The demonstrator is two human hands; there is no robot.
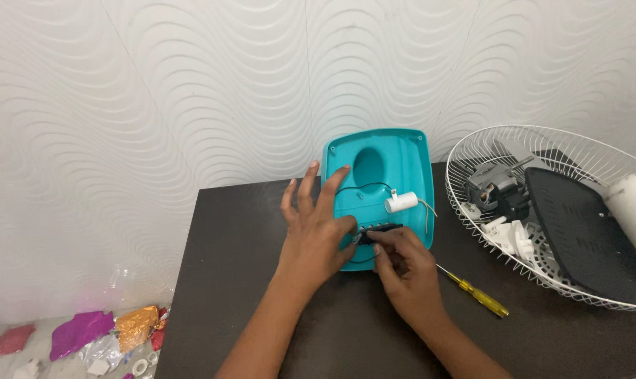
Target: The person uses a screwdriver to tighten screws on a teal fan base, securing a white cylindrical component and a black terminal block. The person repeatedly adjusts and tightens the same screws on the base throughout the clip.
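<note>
Left hand [316, 235] spread open steadies the teal fan base [388, 179]; right hand [402, 263] pinches its black switch block [379, 229], which needs careful seating next.

crumpled shiny wrappers [93, 331], pink, gold, floor lower left

Teal housing [402, 151]: moulded plastic, smooth, slight sheen. White cylinder [400, 203] on it, at 3 o'clock from the left hand [318, 235]: glossy plastic, smooth. Black strip [382, 229] under the right hand [409, 270]: possibly plastic, too hidden to tell. Table [233, 231]: dark brown, matt, smooth, probably laminate. Screwdriver [476, 293], 3 o'clock of the right hand: translucent yellow plastic handle, bright metal shaft. Wire guard [472, 144]: white coated metal wire. Black panel [584, 235] inside it: matt, finely textured plastic. Wall [156, 91]: white, wavy relief, matt. Wrappers [86, 330] at 8 o'clock: crinkled shiny foil.
</note>
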